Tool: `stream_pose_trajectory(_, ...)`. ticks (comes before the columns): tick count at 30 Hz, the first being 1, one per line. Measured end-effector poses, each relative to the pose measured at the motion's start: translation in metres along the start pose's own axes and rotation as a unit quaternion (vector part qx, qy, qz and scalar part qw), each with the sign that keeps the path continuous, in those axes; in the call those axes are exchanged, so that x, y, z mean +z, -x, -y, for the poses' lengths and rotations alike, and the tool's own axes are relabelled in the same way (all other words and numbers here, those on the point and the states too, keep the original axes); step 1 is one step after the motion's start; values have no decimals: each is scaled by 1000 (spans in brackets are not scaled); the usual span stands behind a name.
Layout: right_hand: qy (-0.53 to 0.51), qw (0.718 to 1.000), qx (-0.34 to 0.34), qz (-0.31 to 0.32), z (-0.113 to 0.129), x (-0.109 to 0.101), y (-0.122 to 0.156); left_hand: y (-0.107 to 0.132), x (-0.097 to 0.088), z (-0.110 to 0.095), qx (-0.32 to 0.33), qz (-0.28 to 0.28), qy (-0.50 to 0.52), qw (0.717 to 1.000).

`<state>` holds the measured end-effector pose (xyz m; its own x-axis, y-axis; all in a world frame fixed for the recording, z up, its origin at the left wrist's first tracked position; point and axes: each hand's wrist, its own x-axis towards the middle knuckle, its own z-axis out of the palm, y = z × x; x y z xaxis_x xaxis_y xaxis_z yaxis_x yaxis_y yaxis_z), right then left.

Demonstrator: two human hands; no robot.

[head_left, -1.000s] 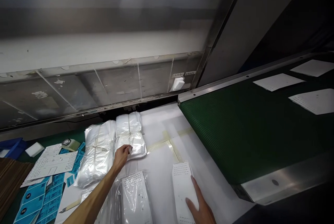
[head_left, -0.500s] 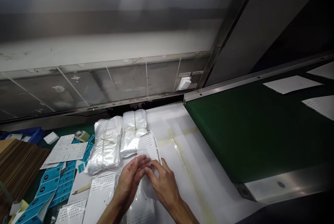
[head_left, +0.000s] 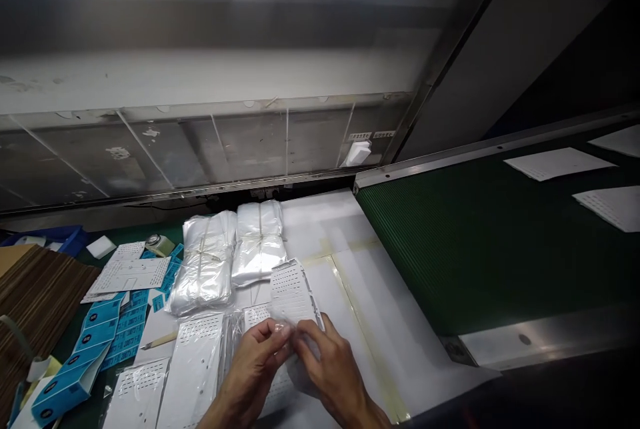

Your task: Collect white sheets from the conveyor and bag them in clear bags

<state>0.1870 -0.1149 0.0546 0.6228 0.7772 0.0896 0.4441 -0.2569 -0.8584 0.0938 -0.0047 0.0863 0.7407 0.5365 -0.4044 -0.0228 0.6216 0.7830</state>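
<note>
My left hand (head_left: pixel 254 369) and my right hand (head_left: pixel 327 367) meet low in the middle of the view, fingers pinched together. Between them they hold a white perforated card (head_left: pixel 293 292) and a thin clear plastic bag (head_left: pixel 280 330) at its lower end. The card tilts up and away from me. Just beyond it lie two tied bundles of clear bags (head_left: pixel 207 262) (head_left: pixel 259 242). Under my left hand lie bagged white cards (head_left: pixel 193 365) on the white table surface (head_left: pixel 350 269).
A green conveyor belt (head_left: pixel 450 242) runs off to the right and carries white cards (head_left: pixel 557 163). Blue labels (head_left: pixel 103 335) and a loose white card (head_left: pixel 127 275) lie at left, beside brown corrugated sheets (head_left: pixel 35 302). A metal wall panel (head_left: pixel 200 149) closes the back.
One second ago my left hand touched a bag bundle and my right hand lay flat on a card. Both hands then came together on the card and a bag, and have shifted slightly nearer me.
</note>
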Motion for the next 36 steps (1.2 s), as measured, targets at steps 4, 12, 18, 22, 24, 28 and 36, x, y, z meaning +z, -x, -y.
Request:
stream_pose_trajectory(4, 28, 1000, 4, -7, -10, -13, 2, 10, -7, 0, -49, 23, 4, 999)
stream_pose_trajectory(12, -51, 996, 73, 15, -22, -59, -11, 4, -23, 8, 3, 18, -252, 968)
stream_pose_trajectory(18, -366, 907, 208, -17, -43, -87, 32, -18, -21, 3, 46, -62, -338, 938)
stream_pose_trajectory(22, -510, 826, 227, 75, -47, -34, 66, -17, -13, 0, 61, -55, -324, 942)
stream_pose_trajectory(24, -593, 760, 240, 116, -52, -5, 71, -13, -14, -4, 60, -69, -327, 941)
stream_pose_trajectory(28, -629, 718, 280, 107, -67, 12, 69, -4, -21, -3, 68, -58, -322, 942)
stream_pose_trajectory(36, -477, 818, 314, -71, -32, 6, 74, 23, -29, 46, 12, -101, -351, 931)
